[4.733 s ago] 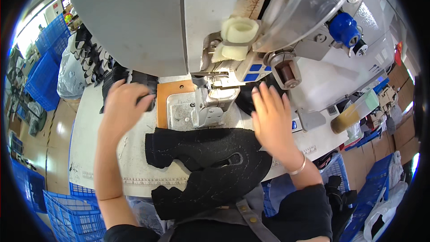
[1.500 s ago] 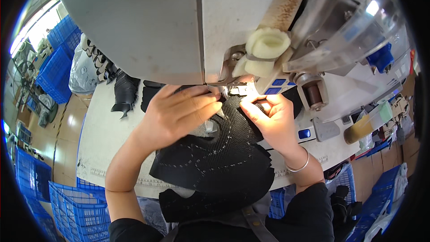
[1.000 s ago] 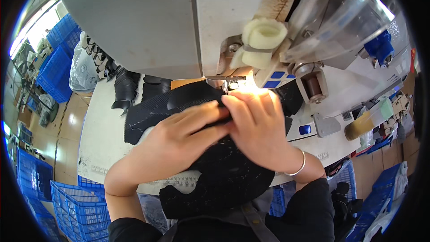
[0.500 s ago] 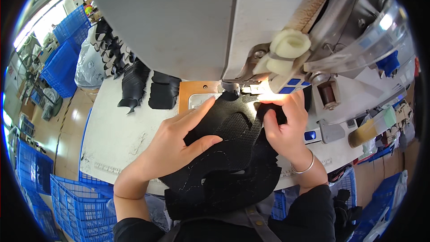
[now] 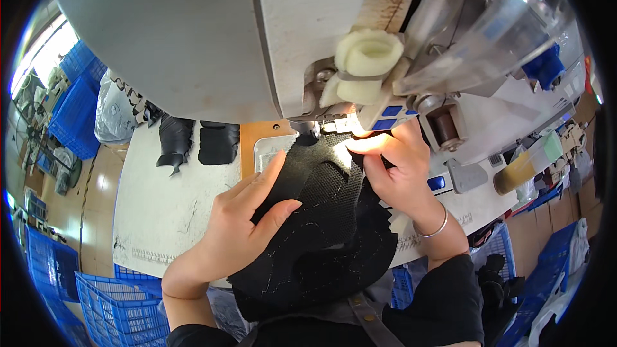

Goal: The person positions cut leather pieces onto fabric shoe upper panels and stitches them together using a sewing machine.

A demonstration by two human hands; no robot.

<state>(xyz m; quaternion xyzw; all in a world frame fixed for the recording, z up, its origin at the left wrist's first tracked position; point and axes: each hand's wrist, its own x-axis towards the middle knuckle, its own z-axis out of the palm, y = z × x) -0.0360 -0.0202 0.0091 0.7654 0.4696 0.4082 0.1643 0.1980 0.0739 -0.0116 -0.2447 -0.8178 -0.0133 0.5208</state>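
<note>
A black mesh piece (image 5: 331, 202), sewn to darker cloth with pale stitch lines, lies under the presser foot (image 5: 307, 133) of a sewing machine (image 5: 186, 38). Its lower part bunches up and hangs over the table's near edge. Along its left side my left hand (image 5: 241, 218) rests with thumb and forefinger spread apart. My right hand (image 5: 400, 170) pinches the mesh's right edge with thumb and forefinger, close beside the lit needle area. The remaining right fingers curl under the machine head and are partly hidden.
Two stacks of black cut pieces (image 5: 219, 144) sit left on the white table (image 5: 154, 209). Right of the needle are a thread bobbin (image 5: 443, 130) and a clear plastic shield (image 5: 488, 32). Blue crates (image 5: 116, 308) stand on the floor left and right.
My right hand has straightened from a curled grip, and the mesh's folded right edge lies flatter. The left hand keeps its spread pose. The whole view has shifted, putting the machine further left.
</note>
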